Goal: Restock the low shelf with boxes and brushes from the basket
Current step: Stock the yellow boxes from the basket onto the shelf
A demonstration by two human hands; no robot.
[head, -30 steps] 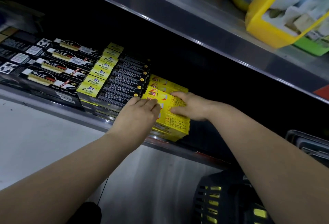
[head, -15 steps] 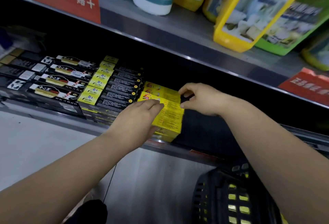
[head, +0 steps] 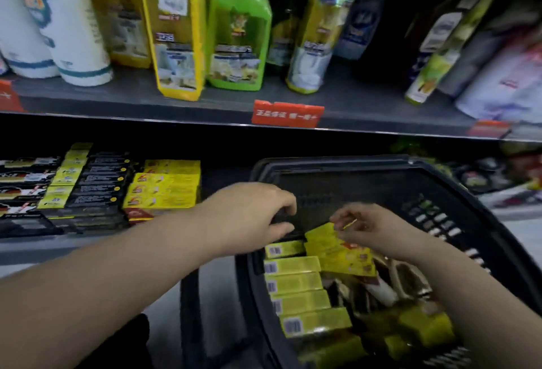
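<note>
- Black plastic shopping basket [head: 484,239] fills the 4 o'clock part of the view, its rim reaching up to just below the upper shelf edge.
- Inside it, along the left wall, a row of yellow boxes in the basket [head: 296,283] lies stacked flat with barcoded ends facing left; more yellow and brownish packs lie jumbled toward 5 o'clock, too blurred to name.
- The left hand [head: 249,216] reaches over the basket's left rim at centre, fingers curled and partly closed; whether it grips anything I cannot tell.
- The right hand [head: 369,228] is just to its right, at about 3 o'clock from it, fingers pinched at the top corner of a tilted yellow box [head: 337,248] that rests on the other boxes.
- The two hands are near each other but apart.
- The low shelf [head: 35,247] runs across 9 o'clock; on it lie black-and-white toothpaste cartons [head: 23,184] at far left, black cartons with yellow ends [head: 96,184] beside them, and a stack of yellow boxes on the shelf [head: 167,186] next to those, just left of the left wrist.
- Above, at 12 o'clock, the upper shelf [head: 176,104] carries white rolls [head: 73,34], yellow and green packets [head: 205,31] and dark bottles, with a red price label [head: 287,115] on its front edge.
</note>
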